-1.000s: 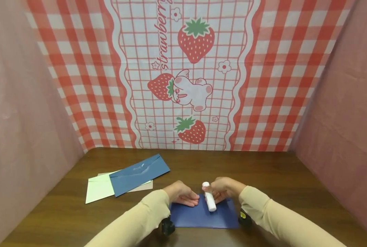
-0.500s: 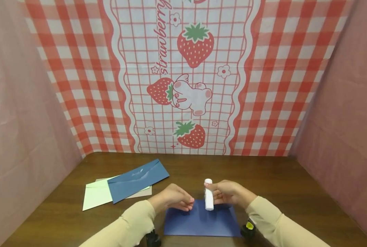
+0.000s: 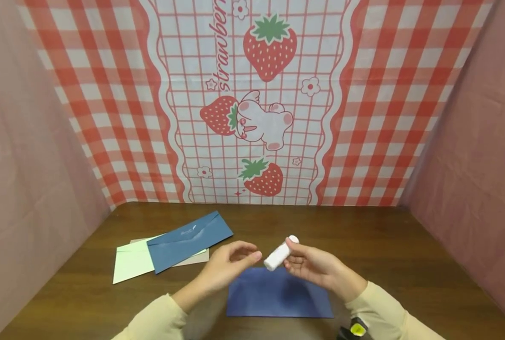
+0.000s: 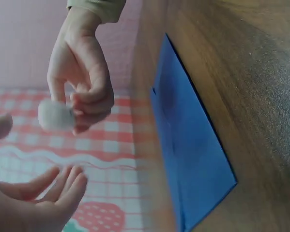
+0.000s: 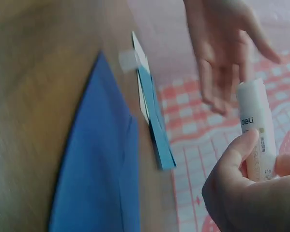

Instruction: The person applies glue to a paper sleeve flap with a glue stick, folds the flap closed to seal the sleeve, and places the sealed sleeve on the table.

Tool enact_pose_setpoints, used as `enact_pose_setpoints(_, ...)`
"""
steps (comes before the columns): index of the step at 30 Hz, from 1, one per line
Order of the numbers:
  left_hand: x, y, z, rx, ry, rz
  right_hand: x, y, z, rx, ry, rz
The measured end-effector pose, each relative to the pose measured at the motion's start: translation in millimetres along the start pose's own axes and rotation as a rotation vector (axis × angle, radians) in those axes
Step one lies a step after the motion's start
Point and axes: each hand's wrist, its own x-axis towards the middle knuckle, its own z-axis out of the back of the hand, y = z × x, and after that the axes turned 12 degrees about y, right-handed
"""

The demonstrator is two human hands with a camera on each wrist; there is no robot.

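My right hand (image 3: pixel 320 270) holds a white deli glue stick (image 3: pixel 279 255) between thumb and fingers, above the far edge of a dark blue envelope (image 3: pixel 273 295). In the right wrist view the glue stick (image 5: pixel 257 116) shows its printed label, and the thumb presses on its side. My left hand (image 3: pixel 224 267) is just left of the stick, thumb and fingers apart, holding nothing. In the left wrist view the stick (image 4: pixel 56 116) is seen from one end, with the left fingers below it. The envelope lies flat, its flap folded down (image 5: pixel 130 179).
On the left of the wooden table (image 3: pixel 354 236) lies a stack of envelopes: a teal-blue one (image 3: pixel 190 241) on top, a pale green one (image 3: pixel 135 259) and a beige one (image 3: pixel 199 258) beneath. A strawberry-patterned cloth (image 3: pixel 265 118) hangs behind, with pink cloth at both sides.
My left hand has lifted off the blue envelope and opened its fingers. My right hand has raised the glue stick and tilted its lower end toward the left hand.
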Motion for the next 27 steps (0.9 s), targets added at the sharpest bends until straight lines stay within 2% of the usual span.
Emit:
enact_pose_setpoints(5,-7.8,-11.6,-5.7,0.301,-0.101,-0.262,-9.1,-6.3,-15.0,0.030,0.040,0.022)
enact_pose_setpoints(7,-8.7,-13.4,-7.0,0.400,-0.130,-0.340,-11.4,-8.5,-18.9,-0.001,0.070,0.040)
enact_pose_setpoints(9,-8.0,-13.0,-8.0,0.455,-0.140,-0.395,-12.3,-11.1,-21.5,-0.053,0.096,0.066)
enact_pose_setpoints(12,-6.2,-9.2,-9.5,0.421,-0.123,-0.395,-13.0,-15.3,-24.8,-0.124,0.136,0.107)
enact_pose_setpoints(16,-4.8,-2.8,-9.8,0.251,-0.078,-0.302,-15.0,-19.7,-28.5,-0.212,0.131,0.142)
enact_pose_setpoints(19,-5.2,-0.4,-7.0,0.107,-0.056,-0.240,-19.4,-22.1,-30.4,-0.364,0.068,0.199)
enact_pose_setpoints(21,-6.4,-0.3,-4.1,0.053,-0.055,-0.223,-23.2,-22.9,-31.6,-0.466,-0.001,0.234)
enact_pose_setpoints(24,-8.9,-1.9,0.6,0.047,-0.075,-0.234,-26.8,-22.0,-33.8,-0.527,-0.102,0.231)
enact_pose_setpoints(27,-11.2,-3.4,3.5,0.116,-0.100,-0.293,-26.5,-18.5,-34.5,-0.484,-0.134,0.171)
